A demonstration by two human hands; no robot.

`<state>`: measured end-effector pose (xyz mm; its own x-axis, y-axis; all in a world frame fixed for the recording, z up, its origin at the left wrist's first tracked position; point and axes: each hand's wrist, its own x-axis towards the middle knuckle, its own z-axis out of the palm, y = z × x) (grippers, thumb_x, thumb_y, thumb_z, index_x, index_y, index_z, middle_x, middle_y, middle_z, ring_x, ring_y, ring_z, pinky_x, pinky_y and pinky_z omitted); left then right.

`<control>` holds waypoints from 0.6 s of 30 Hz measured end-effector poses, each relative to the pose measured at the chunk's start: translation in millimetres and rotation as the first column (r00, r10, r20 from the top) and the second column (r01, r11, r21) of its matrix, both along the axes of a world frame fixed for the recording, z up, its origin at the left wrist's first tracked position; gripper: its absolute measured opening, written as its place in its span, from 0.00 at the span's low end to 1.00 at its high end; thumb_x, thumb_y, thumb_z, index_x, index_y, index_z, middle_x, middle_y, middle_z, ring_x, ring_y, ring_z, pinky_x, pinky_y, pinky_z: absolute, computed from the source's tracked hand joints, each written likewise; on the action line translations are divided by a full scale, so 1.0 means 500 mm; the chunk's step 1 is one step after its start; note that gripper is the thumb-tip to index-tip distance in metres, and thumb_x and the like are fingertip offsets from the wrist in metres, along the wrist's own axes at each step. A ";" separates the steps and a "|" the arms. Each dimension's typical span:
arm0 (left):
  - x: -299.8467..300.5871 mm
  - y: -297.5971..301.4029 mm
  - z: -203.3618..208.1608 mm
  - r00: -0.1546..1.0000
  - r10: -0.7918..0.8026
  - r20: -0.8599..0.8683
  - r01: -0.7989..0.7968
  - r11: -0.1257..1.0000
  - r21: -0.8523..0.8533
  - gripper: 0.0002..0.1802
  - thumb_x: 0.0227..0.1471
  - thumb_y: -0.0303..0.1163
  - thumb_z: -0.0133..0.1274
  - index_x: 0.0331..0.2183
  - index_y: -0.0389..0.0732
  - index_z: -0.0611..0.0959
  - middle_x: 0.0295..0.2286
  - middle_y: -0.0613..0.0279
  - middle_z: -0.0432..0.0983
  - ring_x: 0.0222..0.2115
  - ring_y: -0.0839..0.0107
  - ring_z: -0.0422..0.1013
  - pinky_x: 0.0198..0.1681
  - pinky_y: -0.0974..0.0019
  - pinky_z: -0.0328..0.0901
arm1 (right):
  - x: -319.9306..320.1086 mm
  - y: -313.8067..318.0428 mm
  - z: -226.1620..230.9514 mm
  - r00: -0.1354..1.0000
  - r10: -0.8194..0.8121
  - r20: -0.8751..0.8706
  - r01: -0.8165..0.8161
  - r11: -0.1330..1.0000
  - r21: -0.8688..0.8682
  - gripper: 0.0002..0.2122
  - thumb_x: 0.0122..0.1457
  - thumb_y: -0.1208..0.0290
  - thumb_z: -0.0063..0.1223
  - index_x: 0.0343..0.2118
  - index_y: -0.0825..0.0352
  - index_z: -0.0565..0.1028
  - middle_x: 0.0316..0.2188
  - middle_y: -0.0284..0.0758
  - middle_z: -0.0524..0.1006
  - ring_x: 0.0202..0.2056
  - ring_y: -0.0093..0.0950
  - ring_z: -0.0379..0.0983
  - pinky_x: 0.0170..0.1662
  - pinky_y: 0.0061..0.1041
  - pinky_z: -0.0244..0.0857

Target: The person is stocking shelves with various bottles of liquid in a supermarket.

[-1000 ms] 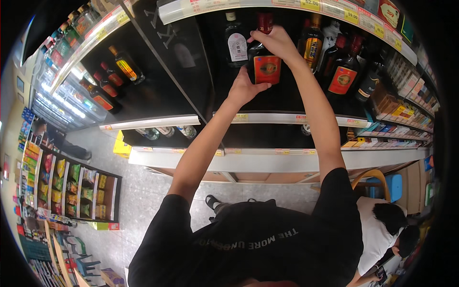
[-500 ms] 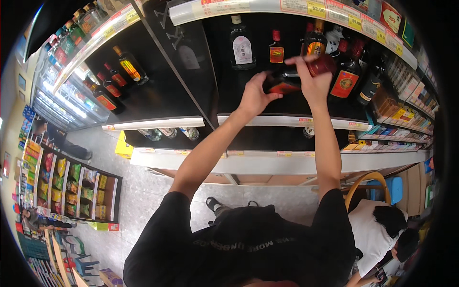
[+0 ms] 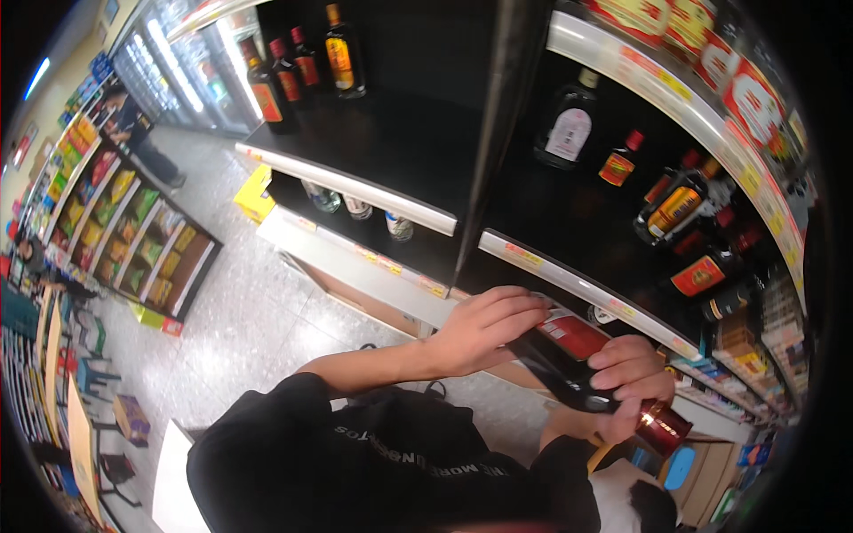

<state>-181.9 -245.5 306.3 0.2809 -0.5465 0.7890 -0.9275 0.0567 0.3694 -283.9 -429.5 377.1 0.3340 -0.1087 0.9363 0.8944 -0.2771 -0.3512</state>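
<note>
**Dark bottle [image 3: 558,373] tipped on its side**

Your left hand [image 3: 493,324] is closed around the bottom end. Your right hand [image 3: 633,377] is wrapped around it near the red cap [image 3: 665,428], which points down and to your right. You hold it off the shelf [image 3: 533,209], in front of it. Its red label [image 3: 576,332] shows between your hands. On the shelf, a small red-capped bottle [image 3: 618,167] stands near a white-labelled bottle [image 3: 569,133].

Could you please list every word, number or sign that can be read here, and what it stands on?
Black cloth shirt: pale upside-down lettering, partly legible; wording not quoted.
Dark glass bottle with a red label, in the left hand and right hand: label print too blurred to read.
Glass bottle with a white arched label: characters too small.
Yellow-and-white price tags: too small.
</note>
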 end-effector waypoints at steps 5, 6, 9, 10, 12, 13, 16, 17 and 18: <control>0.042 0.127 -0.016 0.996 0.083 -0.028 -0.084 0.996 -0.016 0.31 0.41 0.31 0.66 0.49 0.34 0.76 0.49 0.52 0.75 0.49 0.52 0.71 0.52 0.56 0.68 | 0.082 0.082 0.013 0.987 0.144 -0.066 -0.155 0.964 -0.217 0.06 0.55 0.71 0.52 0.30 0.65 0.67 0.24 0.37 0.82 0.29 0.35 0.82 0.36 0.34 0.76; 0.054 0.154 -0.016 0.992 0.121 -0.025 -0.122 0.992 -0.013 0.31 0.41 0.31 0.66 0.49 0.34 0.77 0.49 0.51 0.75 0.49 0.52 0.72 0.53 0.56 0.68 | 0.106 0.106 0.014 0.980 0.189 -0.065 -0.198 0.957 -0.213 0.05 0.54 0.72 0.51 0.30 0.65 0.67 0.24 0.37 0.82 0.29 0.35 0.82 0.36 0.34 0.77; 0.091 0.228 -0.007 0.982 0.185 -0.044 -0.186 0.982 -0.023 0.32 0.40 0.29 0.67 0.49 0.34 0.77 0.49 0.50 0.75 0.49 0.52 0.72 0.54 0.54 0.67 | 0.170 0.178 0.034 0.968 0.239 -0.078 -0.251 0.940 -0.230 0.05 0.53 0.73 0.51 0.30 0.66 0.67 0.24 0.39 0.81 0.29 0.35 0.82 0.35 0.34 0.77; 0.108 0.250 -0.004 0.978 0.204 -0.041 -0.206 0.978 -0.032 0.32 0.39 0.29 0.67 0.49 0.34 0.77 0.49 0.49 0.75 0.49 0.52 0.72 0.54 0.54 0.67 | 0.197 0.202 0.040 0.965 0.256 -0.048 -0.260 0.935 -0.240 0.05 0.53 0.73 0.51 0.30 0.66 0.67 0.24 0.39 0.81 0.29 0.35 0.82 0.35 0.34 0.77; 0.147 0.291 0.004 0.974 0.222 -0.039 -0.224 0.972 -0.066 0.34 0.36 0.26 0.68 0.49 0.34 0.76 0.49 0.49 0.75 0.50 0.51 0.71 0.55 0.54 0.66 | 0.221 0.262 0.055 0.968 0.239 -0.074 -0.250 0.943 -0.220 0.05 0.55 0.74 0.51 0.30 0.65 0.67 0.24 0.39 0.81 0.29 0.37 0.82 0.36 0.35 0.76; 0.168 0.311 0.007 0.974 0.222 -0.044 -0.225 0.971 -0.082 0.34 0.36 0.26 0.68 0.49 0.34 0.76 0.49 0.49 0.75 0.50 0.51 0.71 0.55 0.54 0.66 | 0.236 0.290 0.060 0.968 0.239 -0.078 -0.251 0.939 -0.235 0.05 0.55 0.74 0.51 0.30 0.65 0.67 0.24 0.39 0.81 0.29 0.37 0.82 0.36 0.35 0.76; 0.244 0.394 0.018 0.956 0.288 -0.059 -0.293 0.949 -0.116 0.37 0.31 0.20 0.65 0.49 0.37 0.75 0.50 0.52 0.74 0.52 0.51 0.70 0.53 0.54 0.67 | 0.326 0.370 0.060 0.970 0.237 -0.053 -0.242 0.930 -0.275 0.03 0.58 0.74 0.50 0.32 0.64 0.68 0.27 0.40 0.81 0.34 0.38 0.82 0.42 0.37 0.74; 0.265 0.400 0.025 0.957 0.275 -0.091 -0.284 0.952 -0.117 0.35 0.34 0.21 0.67 0.49 0.35 0.76 0.50 0.50 0.75 0.52 0.51 0.71 0.55 0.55 0.66 | 0.346 0.381 0.059 0.978 0.205 -0.042 -0.208 0.938 -0.277 0.03 0.58 0.74 0.50 0.33 0.65 0.68 0.28 0.40 0.81 0.35 0.38 0.82 0.43 0.37 0.74; 0.288 0.413 0.030 0.944 0.314 -0.105 -0.326 0.936 -0.131 0.36 0.34 0.21 0.67 0.50 0.35 0.76 0.49 0.50 0.75 0.52 0.52 0.71 0.55 0.56 0.66 | 0.375 0.402 0.053 0.982 0.186 -0.031 -0.188 0.954 -0.234 0.03 0.59 0.75 0.49 0.32 0.66 0.68 0.28 0.41 0.81 0.35 0.38 0.81 0.43 0.37 0.74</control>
